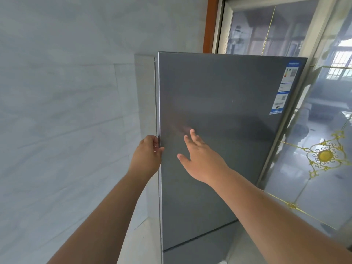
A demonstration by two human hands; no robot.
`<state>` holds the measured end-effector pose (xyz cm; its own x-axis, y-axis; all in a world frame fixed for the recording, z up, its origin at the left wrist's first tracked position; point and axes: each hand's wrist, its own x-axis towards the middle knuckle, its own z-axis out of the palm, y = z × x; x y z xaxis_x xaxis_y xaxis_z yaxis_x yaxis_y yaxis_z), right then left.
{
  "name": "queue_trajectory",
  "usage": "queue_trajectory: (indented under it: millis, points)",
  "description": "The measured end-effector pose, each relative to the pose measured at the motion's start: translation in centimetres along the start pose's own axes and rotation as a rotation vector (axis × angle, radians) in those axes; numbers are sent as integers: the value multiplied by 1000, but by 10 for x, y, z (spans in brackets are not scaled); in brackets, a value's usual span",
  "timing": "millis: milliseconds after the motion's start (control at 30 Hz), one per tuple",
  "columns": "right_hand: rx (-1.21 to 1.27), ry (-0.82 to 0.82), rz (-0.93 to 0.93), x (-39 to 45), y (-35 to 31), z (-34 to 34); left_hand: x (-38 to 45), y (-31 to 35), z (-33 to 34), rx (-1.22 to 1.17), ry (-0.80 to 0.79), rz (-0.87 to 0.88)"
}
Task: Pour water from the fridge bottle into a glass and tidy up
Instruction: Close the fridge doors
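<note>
Left hand (pixel 147 156) grips the left edge of the grey fridge door (pixel 219 140), fingers curled round the edge and thumb on the front face; right hand (pixel 200 159) is spread wide with straight fingers at the door's front panel, contact not resolvable. Door appears shut or nearly so, a lower door (pixel 200 248) beneath it; neither bottle nor glass shows. Label stickers (pixel 285 86) sit at the door's upper right, pale tiled wall (pixel 66 92) to the left, gold-patterned glass door (pixel 314 149) to the right.

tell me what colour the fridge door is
Plain matte grey, seen in the head view: the fridge door.
</note>
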<state>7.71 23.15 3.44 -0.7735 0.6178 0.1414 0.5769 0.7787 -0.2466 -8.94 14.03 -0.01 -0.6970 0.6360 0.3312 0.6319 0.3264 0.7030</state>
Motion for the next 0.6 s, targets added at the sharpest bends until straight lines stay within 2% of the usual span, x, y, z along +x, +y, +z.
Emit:
queue_trajectory:
  millis: [267, 433, 500, 600]
  points:
    - [39, 68, 10, -3, 6, 6, -10, 3, 4, -96, 45, -17]
    - [273, 96, 77, -10, 20, 6, -36, 16, 7, -170, 122, -21]
    - [335, 154, 145, -20, 33, 9, -46, 25, 14, -154, 61, 32]
    - [311, 236, 286, -48, 54, 11, -53, 41, 30, -23, -197, 119]
